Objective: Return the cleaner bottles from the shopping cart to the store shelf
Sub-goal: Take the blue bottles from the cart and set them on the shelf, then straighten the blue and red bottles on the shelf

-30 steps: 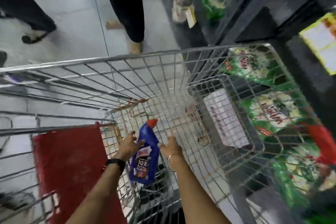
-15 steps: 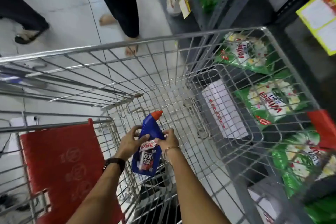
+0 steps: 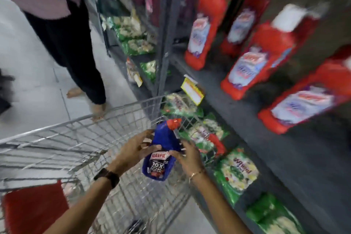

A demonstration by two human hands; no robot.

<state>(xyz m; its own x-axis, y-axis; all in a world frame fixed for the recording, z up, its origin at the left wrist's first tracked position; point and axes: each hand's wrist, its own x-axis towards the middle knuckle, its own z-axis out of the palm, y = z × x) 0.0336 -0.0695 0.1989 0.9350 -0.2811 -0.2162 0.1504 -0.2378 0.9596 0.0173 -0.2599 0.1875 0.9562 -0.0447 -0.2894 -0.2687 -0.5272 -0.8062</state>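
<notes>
A blue cleaner bottle (image 3: 161, 156) with a red cap is held upright above the wire shopping cart (image 3: 76, 138), near the cart's right side. My left hand (image 3: 133, 150) grips the bottle's left flank and my right hand (image 3: 188, 156) holds its right flank. The dark store shelf (image 3: 247, 112) stands to the right, with several red cleaner bottles (image 3: 207, 28) standing on it. The frame is blurred by motion.
Green detergent packs (image 3: 235, 171) lie on the lower shelves beside the cart. A yellow price tag (image 3: 191, 91) hangs from the shelf edge. A person in dark trousers (image 3: 68, 43) stands on the tiled floor ahead of the cart. A red seat flap (image 3: 34, 209) sits at the cart's near left.
The bottle has risen out of the cart basket and moved right toward the shelf, with both hands on it. My view has swung up to the shelf with the red bottles.
</notes>
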